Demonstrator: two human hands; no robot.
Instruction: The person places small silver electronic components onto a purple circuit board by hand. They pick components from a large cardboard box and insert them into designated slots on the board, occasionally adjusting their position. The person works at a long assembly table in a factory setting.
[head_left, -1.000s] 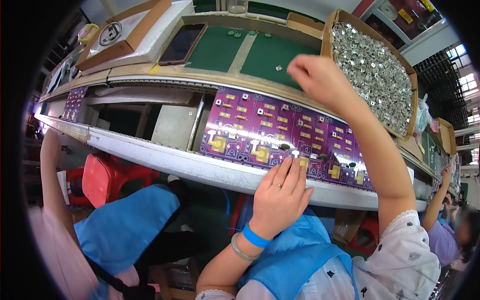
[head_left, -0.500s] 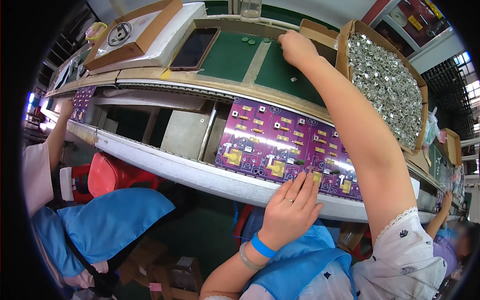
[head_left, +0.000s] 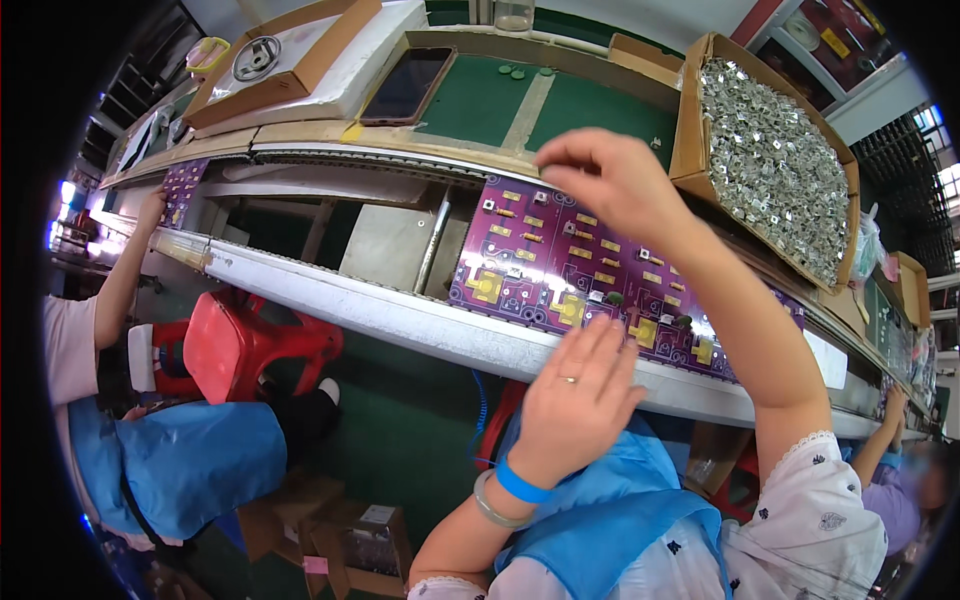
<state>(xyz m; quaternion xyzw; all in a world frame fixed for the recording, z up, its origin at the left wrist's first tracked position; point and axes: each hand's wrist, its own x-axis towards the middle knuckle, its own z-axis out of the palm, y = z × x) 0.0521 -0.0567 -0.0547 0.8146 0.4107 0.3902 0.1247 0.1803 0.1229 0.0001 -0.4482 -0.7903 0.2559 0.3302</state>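
A purple circuit board point(head_left: 520, 268) lies across the conveyor rails in front of me. It carries small square switches, striped resistors and a few dark green disc components point(head_left: 615, 298) near its front edge. My left hand point(head_left: 580, 395) is open, its fingers stretched out over the board's near edge beside those discs. Above the board's far edge hovers my right hand point(head_left: 615, 185), its thumb and fingers pinched on a small dark disc component point(head_left: 545, 169). Several loose green discs point(head_left: 511, 72) rest on the green mat point(head_left: 470, 105) behind.
A cardboard box point(head_left: 690, 140) heaped with small metal parts stands at the right. A phone point(head_left: 408, 88) lies at the mat's left. At the far left, another person's hand point(head_left: 150, 208) touches a second purple board point(head_left: 183, 190). A red stool point(head_left: 215, 345) stands below the line.
My right hand has come from the back of the mat toward the board's far edge, pinching a small disc. My left hand stays near the board's front edge. The view has shifted slightly.
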